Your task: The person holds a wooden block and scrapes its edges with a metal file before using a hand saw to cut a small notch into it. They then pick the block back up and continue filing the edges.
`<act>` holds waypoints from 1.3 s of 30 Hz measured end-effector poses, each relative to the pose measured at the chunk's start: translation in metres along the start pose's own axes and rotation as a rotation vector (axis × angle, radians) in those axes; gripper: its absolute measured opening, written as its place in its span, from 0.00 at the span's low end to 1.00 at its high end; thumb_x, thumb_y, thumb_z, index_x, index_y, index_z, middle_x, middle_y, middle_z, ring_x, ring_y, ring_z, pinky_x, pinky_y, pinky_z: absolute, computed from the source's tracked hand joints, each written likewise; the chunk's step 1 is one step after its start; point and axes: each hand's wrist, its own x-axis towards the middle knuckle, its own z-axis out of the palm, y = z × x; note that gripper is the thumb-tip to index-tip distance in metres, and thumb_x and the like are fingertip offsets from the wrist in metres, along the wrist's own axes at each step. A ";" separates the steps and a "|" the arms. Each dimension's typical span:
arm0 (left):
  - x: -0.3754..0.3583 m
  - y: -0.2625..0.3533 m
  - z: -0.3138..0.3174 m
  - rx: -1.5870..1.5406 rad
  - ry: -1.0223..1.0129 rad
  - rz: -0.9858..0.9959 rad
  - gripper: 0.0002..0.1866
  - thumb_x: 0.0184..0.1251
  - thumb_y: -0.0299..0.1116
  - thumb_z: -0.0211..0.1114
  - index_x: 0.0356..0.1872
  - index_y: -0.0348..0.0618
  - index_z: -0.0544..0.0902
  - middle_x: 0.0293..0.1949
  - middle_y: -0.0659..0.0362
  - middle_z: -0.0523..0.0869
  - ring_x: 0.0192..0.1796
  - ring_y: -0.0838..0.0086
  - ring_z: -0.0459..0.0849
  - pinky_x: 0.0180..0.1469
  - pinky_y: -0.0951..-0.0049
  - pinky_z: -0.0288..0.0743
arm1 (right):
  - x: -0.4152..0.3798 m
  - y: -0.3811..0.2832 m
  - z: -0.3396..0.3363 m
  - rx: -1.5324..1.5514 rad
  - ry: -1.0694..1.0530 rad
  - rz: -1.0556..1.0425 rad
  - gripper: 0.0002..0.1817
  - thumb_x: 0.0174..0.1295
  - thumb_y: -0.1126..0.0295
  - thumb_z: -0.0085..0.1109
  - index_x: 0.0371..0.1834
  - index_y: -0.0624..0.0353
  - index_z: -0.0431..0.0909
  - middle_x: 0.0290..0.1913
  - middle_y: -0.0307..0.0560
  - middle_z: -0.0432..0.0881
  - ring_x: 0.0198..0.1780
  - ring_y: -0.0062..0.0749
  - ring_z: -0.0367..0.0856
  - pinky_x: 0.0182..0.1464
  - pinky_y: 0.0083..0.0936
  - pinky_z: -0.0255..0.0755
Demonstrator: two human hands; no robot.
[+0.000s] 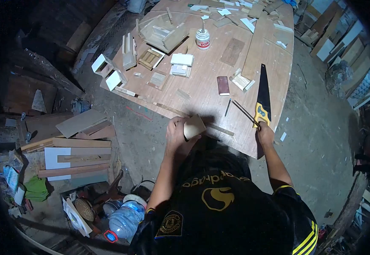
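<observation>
My left hand (177, 135) is closed around a small pale wooden block (194, 126), held up at the near edge of the table. At the table's right side, my right hand (265, 133) has its fingers closed on the near end of a long thin dark tool (244, 111), which points away to the left. Right beside those fingers lies a handsaw (263, 91) with a yellow-and-black handle, its dark blade pointing to the far side. Between my hands are a pencil (228, 108) and a thin wooden strip (220, 129).
On the wooden table (210, 70) stand a white glue jar (203, 39), an open wooden box (163, 36) and stacked white blocks (181, 64). A dark red block (223, 86) lies near the saw. Boards (79, 157) and a large water bottle (125, 219) are on the floor at left.
</observation>
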 end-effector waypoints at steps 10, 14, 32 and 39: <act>-0.011 0.008 0.001 0.020 0.013 -0.051 0.38 0.43 0.38 0.79 0.60 0.50 0.72 0.52 0.50 0.69 0.56 0.51 0.68 0.60 0.55 0.64 | 0.052 0.000 0.007 -0.036 0.025 -0.049 0.06 0.59 0.69 0.54 0.37 0.55 0.77 0.33 0.58 0.83 0.38 0.56 0.83 0.39 0.48 0.74; -0.015 0.009 0.001 0.012 -0.016 -0.107 0.38 0.42 0.38 0.79 0.59 0.49 0.73 0.53 0.49 0.69 0.56 0.51 0.68 0.60 0.55 0.65 | 0.047 -0.034 -0.007 0.032 0.146 -0.020 0.14 0.58 0.65 0.61 0.47 0.52 0.77 0.49 0.49 0.80 0.43 0.50 0.82 0.42 0.44 0.77; -0.007 -0.115 0.098 -1.430 -0.262 -0.729 0.21 0.74 0.48 0.55 0.53 0.39 0.76 0.41 0.55 0.83 0.39 0.68 0.83 0.44 0.70 0.77 | -0.053 -0.160 0.002 0.918 -0.177 -0.031 0.19 0.61 0.65 0.65 0.20 0.59 0.64 0.21 0.40 0.69 0.26 0.22 0.65 0.32 0.24 0.66; 0.011 -0.134 0.102 -0.633 -0.204 -0.479 0.21 0.69 0.49 0.57 0.37 0.36 0.82 0.30 0.56 0.85 0.34 0.71 0.83 0.39 0.68 0.76 | -0.070 -0.144 -0.026 0.859 -0.105 0.127 0.22 0.61 0.65 0.65 0.19 0.57 0.61 0.18 0.38 0.65 0.26 0.20 0.62 0.30 0.23 0.64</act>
